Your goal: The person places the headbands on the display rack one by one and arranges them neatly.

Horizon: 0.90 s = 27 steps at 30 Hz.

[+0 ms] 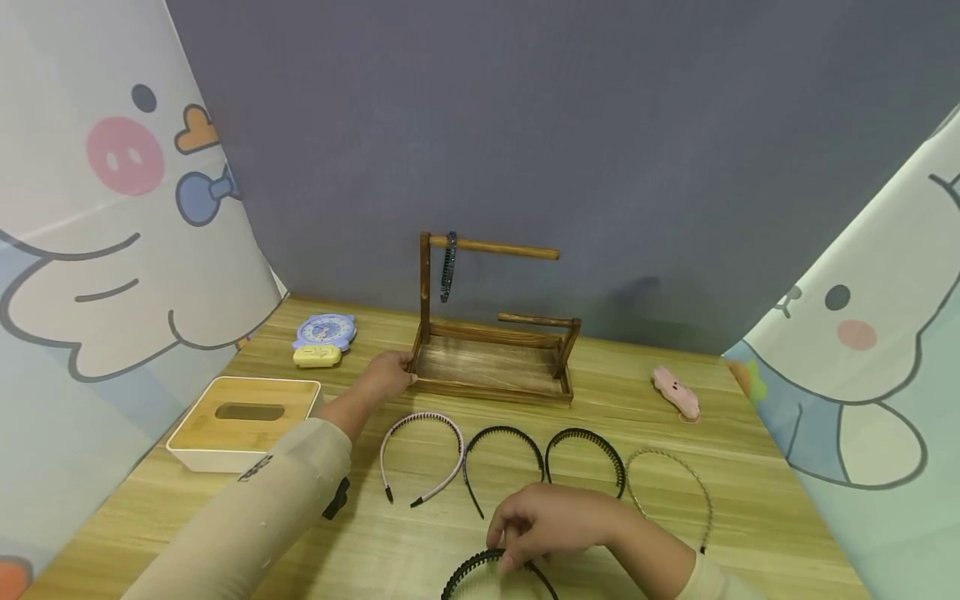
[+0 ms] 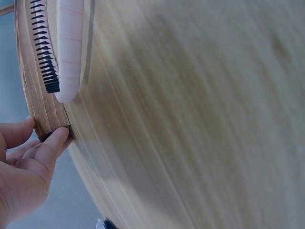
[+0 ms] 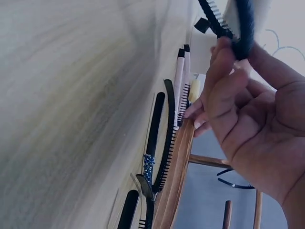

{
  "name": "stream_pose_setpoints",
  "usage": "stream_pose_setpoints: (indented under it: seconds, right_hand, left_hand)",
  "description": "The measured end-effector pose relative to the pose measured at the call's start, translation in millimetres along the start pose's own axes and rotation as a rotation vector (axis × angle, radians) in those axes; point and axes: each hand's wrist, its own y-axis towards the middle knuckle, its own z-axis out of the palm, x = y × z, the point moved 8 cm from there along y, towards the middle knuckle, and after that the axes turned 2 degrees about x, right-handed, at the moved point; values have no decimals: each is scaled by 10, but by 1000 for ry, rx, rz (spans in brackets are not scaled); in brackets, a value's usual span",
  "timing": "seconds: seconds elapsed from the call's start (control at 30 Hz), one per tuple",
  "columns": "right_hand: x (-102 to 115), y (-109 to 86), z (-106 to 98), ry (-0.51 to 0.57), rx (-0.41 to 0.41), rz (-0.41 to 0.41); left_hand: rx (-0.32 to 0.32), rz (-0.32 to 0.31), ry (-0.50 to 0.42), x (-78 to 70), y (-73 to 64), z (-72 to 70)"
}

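My left hand point(image 1: 386, 377) grips the front left corner of a wooden rack point(image 1: 487, 389); in the left wrist view, thumb and fingers close round its wooden end. A dark, toothed headband point(image 1: 448, 267) hangs near the left end of the rack's upper bar. Low in the head view, my right hand point(image 1: 555, 518) pinches a black headband point(image 3: 244, 28) at the top of its curve. On the table between hands and rack lie a pale pink headband point(image 1: 424, 415), a dark headband point(image 1: 502, 429), a black toothed headband point(image 1: 581, 433) and a thin, light one point(image 1: 678, 460) in a row.
A white tissue box with a wooden lid point(image 1: 195, 417) stands left of my left forearm. Behind it are a blue, round clock-like item point(image 1: 325, 329) and a small yellow object point(image 1: 317, 357). At the right lies a pink plush-like piece point(image 1: 675, 392). A grey curtain point(image 1: 600, 150) backs the table.
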Motion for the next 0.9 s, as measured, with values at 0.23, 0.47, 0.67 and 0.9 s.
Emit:
stream_pose_setpoints:
  seconds: [0.23,0.47,0.67,0.9]
  right_hand:
    - [33,-69,21,248,147,-23]
    - [194,-171,-96,314,160,-88]
    - [371,-296,-320,364,59,-161]
    - [567,-479,-628,364,-104,-278]
  left_hand:
    - [4,-2,6,-7,-4,-2]
    - [4,-8,-9,-4,-6,1]
    - [6,-10,-3,4,2,7]
    - [-1,-3,-1,3,5,-3]
